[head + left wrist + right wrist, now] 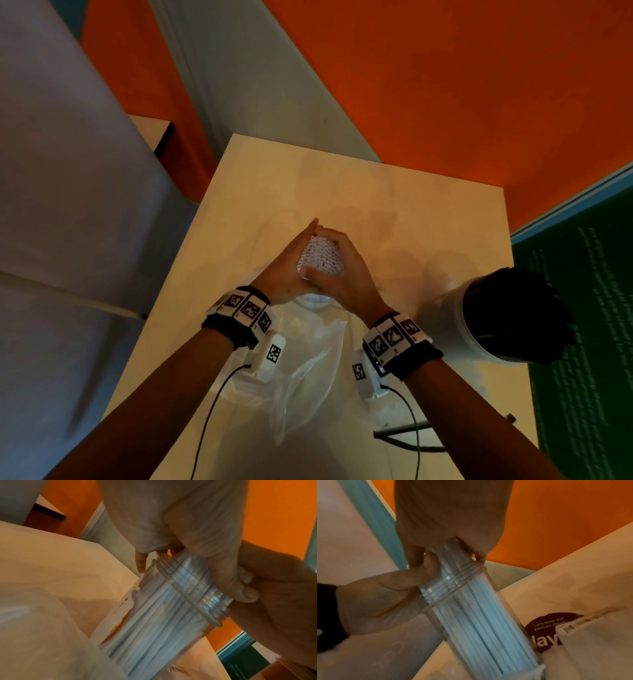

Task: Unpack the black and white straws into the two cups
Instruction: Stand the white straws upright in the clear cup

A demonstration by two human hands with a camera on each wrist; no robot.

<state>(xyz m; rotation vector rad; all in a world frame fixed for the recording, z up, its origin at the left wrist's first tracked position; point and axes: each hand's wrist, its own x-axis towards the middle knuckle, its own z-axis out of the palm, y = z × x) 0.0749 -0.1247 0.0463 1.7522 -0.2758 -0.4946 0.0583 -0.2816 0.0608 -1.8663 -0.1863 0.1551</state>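
A bundle of white straws [322, 255] stands upright in a clear jar [315, 299] with a threaded neck at the middle of the table. Both my hands are cupped round the straw tops. My left hand [298, 253] lies along the left side of the bundle, its thumb on the jar's neck [450, 584]. My right hand [342, 267] curls round the right side. Through the jar wall the white straws [479, 622] show tightly packed. At the right edge, black straws [513, 315] fill a white cup [455, 318].
A crumpled clear plastic bag [308, 370] lies on the pale table [274, 178] just in front of the jar, under my wrists. A dark round label [544, 628] sits beside the jar's base. An orange floor surrounds the table; a green board stands at right.
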